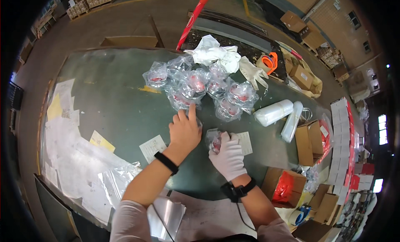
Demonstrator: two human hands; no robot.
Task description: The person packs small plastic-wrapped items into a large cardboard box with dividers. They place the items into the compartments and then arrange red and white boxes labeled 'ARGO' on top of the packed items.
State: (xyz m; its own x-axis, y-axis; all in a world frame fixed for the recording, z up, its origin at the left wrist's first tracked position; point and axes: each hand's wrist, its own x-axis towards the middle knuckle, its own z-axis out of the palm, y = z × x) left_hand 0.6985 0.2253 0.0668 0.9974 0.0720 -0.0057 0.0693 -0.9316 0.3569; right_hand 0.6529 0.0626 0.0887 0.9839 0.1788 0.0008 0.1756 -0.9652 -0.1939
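My bare left hand [185, 127] reaches up the table with its index finger stretched out. That fingertip meets the near edge of a pile of clear plastic bags [194, 84], each holding a round, shiny part with red in it. The other fingers are loosely bent, and the thumb is mostly hidden. A glint of clear plastic shows beside this hand. In a white glove, my right hand [229, 156] is closed around one similar bagged part [213, 141], low over the green table top. Part of that bag is covered by the fingers.
White cloth gloves [216, 54] lie behind the pile, near an orange tape dispenser [270, 62]. Rolled clear bags [273, 112] lie to the right, beside open cardboard boxes [309, 144]. Paper slips [153, 148] and plastic sheets [118, 179] spread over the left and near side.
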